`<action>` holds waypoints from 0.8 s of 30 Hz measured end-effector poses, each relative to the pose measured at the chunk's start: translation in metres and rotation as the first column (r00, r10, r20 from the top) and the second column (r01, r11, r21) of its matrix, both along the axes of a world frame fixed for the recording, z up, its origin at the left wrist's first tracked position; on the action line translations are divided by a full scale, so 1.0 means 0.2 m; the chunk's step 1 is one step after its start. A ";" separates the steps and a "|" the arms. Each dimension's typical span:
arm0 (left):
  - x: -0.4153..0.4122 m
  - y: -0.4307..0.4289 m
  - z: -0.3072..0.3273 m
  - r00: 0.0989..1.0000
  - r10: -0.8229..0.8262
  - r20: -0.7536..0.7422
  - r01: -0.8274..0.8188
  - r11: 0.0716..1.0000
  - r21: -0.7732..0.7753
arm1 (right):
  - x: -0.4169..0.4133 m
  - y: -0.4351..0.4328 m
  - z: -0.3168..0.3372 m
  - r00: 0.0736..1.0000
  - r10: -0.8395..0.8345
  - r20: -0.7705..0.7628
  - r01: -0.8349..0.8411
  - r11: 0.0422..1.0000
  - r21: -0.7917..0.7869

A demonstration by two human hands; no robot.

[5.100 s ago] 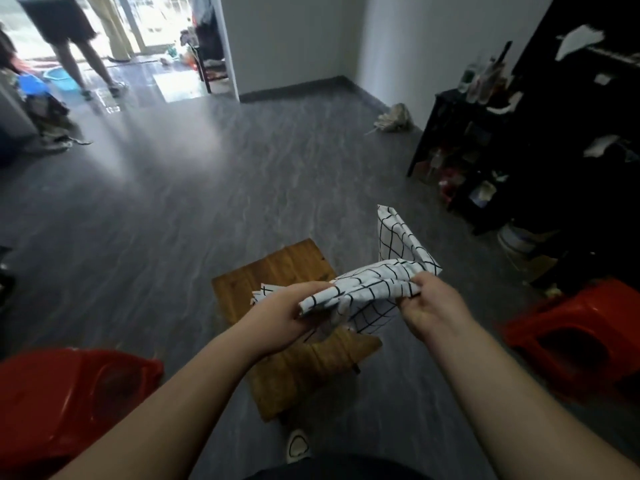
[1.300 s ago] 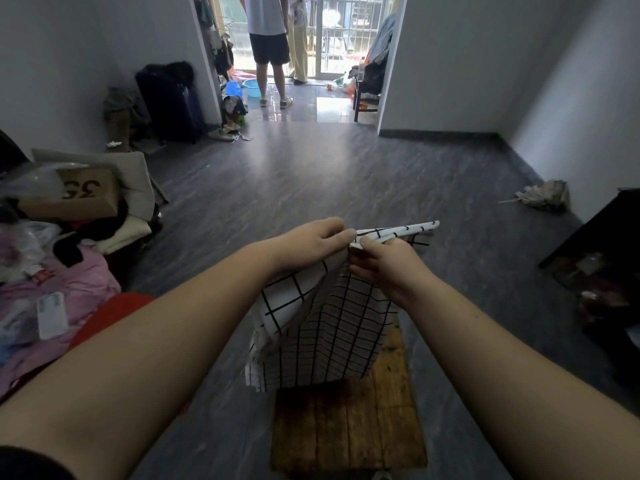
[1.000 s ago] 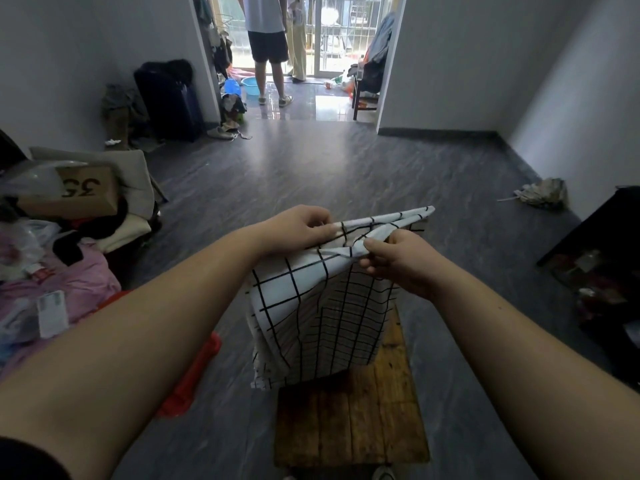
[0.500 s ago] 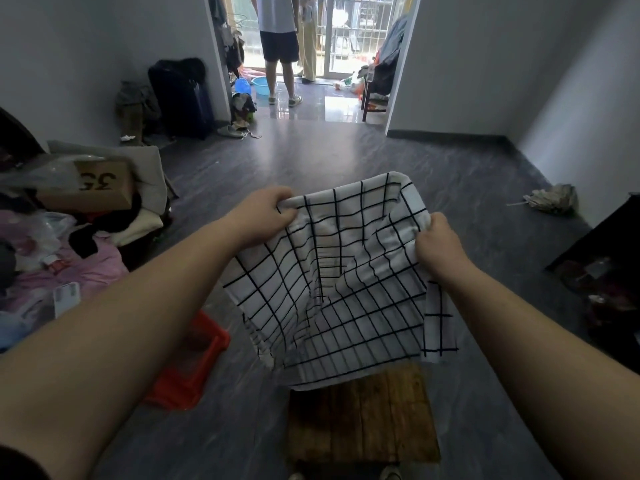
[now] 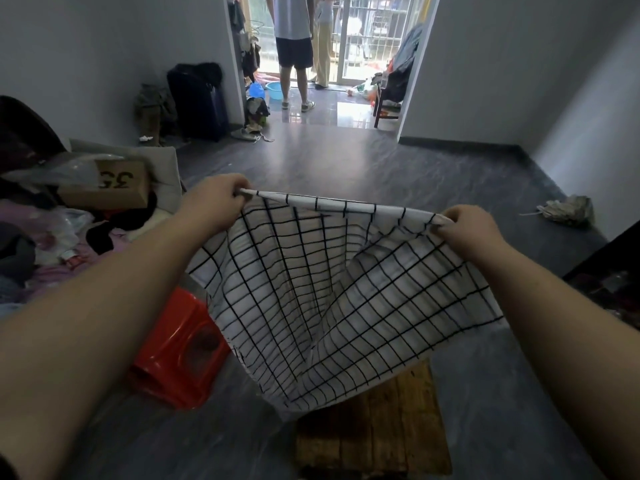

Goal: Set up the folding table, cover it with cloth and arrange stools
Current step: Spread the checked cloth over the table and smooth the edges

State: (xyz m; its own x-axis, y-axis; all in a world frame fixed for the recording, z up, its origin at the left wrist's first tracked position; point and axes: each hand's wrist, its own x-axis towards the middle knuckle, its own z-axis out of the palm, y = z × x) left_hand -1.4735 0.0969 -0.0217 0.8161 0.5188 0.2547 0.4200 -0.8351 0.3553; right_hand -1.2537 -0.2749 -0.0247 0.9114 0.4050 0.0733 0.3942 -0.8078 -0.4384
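Grid-checked cloth (image 5: pixel 329 289) now wider, grip of left hand (image 5: pixel 214 202) and right hand (image 5: pixel 467 233) tight on upper corners.

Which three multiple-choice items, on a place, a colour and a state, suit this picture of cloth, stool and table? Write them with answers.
1. Where is the stool?
A. left of the table
B. on the table
C. in the doorway

2. What colour are the lines on the cloth?
A. red
B. black
C. blue

3. How is the cloth held?
A. bunched in one hand
B. spread between both hands
C. flat on the table

Answers: 1 A, it stands at the table's left side. 2 B, a black grid on white. 3 B, the left hand and right hand each pinch a top corner.
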 end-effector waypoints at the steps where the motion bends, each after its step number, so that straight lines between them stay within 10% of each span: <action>1: 0.03 0.00 0.01 1.000 0.019 0.001 -0.019 0.999 0.051 | 0.03 0.00 0.01 1.000 -0.015 0.028 0.015 1.000 -0.005; 9: 0.39 0.00 0.20 0.992 0.071 0.105 -0.089 0.980 0.179 | 0.42 0.09 0.17 0.922 -0.025 0.386 0.067 0.993 -0.097; 24: 1.37 0.14 0.48 0.979 0.074 0.189 -0.123 0.957 0.263 | 1.44 0.29 0.52 0.908 -0.087 0.409 0.099 0.995 -0.008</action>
State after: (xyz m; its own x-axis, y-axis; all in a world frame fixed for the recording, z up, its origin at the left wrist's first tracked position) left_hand -1.1998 0.1254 0.0743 0.6939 0.4856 0.5317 0.4569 -0.8676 0.1961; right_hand -0.9667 -0.2173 0.0788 0.8381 0.3271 0.4366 0.4562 -0.8591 -0.2320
